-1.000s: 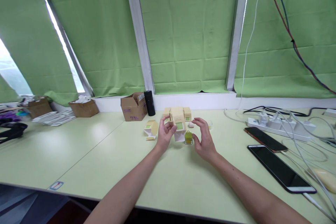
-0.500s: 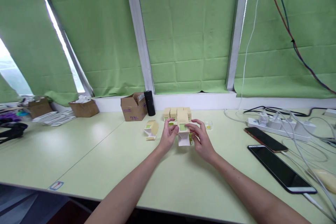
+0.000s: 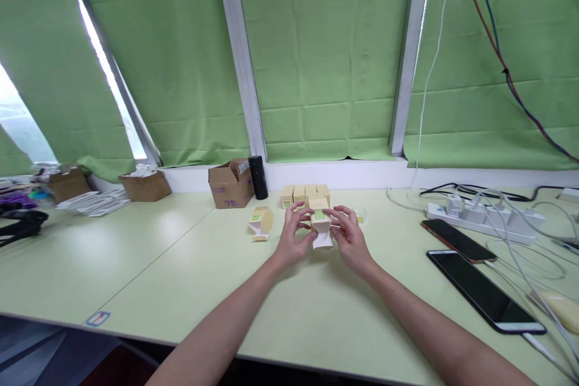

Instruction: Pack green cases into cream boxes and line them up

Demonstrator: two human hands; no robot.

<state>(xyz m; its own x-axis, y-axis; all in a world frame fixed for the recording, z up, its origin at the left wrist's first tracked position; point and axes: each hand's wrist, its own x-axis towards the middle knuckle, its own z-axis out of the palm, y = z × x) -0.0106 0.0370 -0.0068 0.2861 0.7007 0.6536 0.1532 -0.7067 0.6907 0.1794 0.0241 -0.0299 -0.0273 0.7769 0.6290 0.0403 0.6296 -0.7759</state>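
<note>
Between both hands is a small tan cardboard box (image 3: 321,227) with a green window and a white inner flap hanging open toward me. My left hand (image 3: 293,240) grips its left side, thumb low near the flap and fingers along the upper part. From the right, my right hand (image 3: 351,239) holds the other side with bent fingers. Left of my hands, a similar box (image 3: 261,223) lies on the table with its flap open. Behind the held box stands a row of several tan boxes (image 3: 311,190), partly hidden. A small clear plastic case (image 3: 362,215) sits behind my right hand.
A brown carton (image 3: 230,184) and a black cylinder (image 3: 257,178) stand at the back by the wall. On the right lie two phones, a dark one (image 3: 458,240) and a larger one (image 3: 485,291), plus a power strip (image 3: 479,223) and tangled white cables.
The held box has tilted, its top dropping back and lower, and shifted slightly right. Both hands have closed in on its sides. The other boxes have not moved.
</note>
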